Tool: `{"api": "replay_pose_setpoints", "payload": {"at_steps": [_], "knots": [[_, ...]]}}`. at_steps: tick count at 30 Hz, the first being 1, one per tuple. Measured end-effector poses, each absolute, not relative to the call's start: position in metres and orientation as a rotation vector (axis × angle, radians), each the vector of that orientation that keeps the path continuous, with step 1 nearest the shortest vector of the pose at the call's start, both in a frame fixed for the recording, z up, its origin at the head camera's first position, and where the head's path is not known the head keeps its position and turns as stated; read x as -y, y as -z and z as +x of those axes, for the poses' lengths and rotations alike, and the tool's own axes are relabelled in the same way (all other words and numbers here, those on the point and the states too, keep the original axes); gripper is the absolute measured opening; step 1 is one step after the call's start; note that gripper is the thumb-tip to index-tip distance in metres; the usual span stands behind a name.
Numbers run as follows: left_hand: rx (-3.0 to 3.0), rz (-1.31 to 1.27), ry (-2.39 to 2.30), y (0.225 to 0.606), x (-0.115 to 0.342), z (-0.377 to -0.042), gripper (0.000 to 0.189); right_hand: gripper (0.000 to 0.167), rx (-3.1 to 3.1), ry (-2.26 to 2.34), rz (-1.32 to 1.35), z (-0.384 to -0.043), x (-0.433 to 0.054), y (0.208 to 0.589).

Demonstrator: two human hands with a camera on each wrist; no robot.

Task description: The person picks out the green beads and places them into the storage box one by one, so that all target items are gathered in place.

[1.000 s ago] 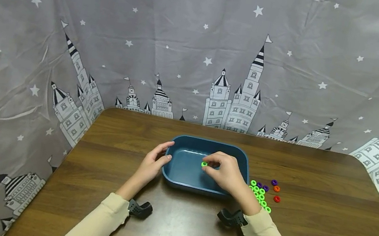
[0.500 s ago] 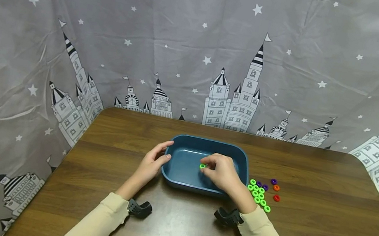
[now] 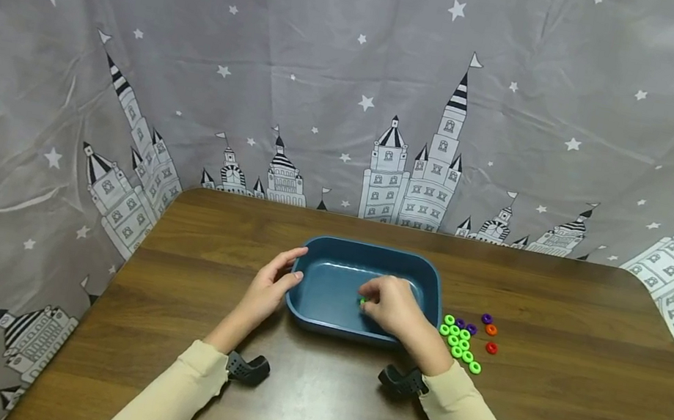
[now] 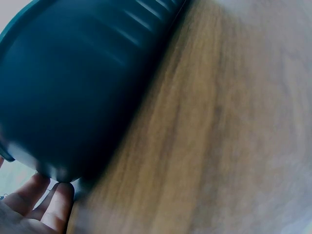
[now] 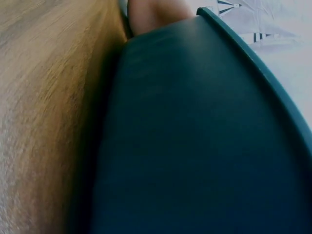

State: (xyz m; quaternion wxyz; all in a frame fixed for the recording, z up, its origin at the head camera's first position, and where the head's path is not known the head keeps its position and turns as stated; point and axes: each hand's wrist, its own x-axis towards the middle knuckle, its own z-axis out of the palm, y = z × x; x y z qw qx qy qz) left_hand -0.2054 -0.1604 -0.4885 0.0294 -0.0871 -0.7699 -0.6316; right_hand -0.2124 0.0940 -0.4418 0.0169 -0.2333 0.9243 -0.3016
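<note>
A green ring (image 3: 362,301) is inside the blue tray (image 3: 323,293), near its middle, partly hidden by the right hand (image 3: 394,307), whose fingers pinch it from 3 o'clock. The left hand (image 3: 269,286) touches the tray's end at 9 o'clock, with its fingers spread and rather straight. Just outside the tray, toward 4 o'clock, many green rings (image 3: 457,352) lie on the bench (image 3: 575,384); at their 3 o'clock is a red ring (image 3: 491,348).
</note>
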Motion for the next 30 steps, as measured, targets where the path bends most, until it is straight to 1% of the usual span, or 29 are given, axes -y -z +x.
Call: {"api": "replay_pose_setpoints", "payload": {"at_steps": [9, 25, 30], "knots": [[2.377, -0.265, 1.937, 0.4876, 0.1605, -0.205, 0.045, 0.016, -2.884, 0.918, -0.663, -0.2115, -0.0928, 0.4444], [2.383, -0.262, 1.938, 0.4887, 0.1614, -0.2063, 0.046, 0.017, -2.893, 0.906, -0.676, -0.2108, -0.0926, 0.4439], [2.395, -0.262, 1.936, 0.4897, 0.1617, -0.2057, 0.046, 0.018, -2.861, 0.923, -0.644, -0.2099, -0.0924, 0.443]]}}
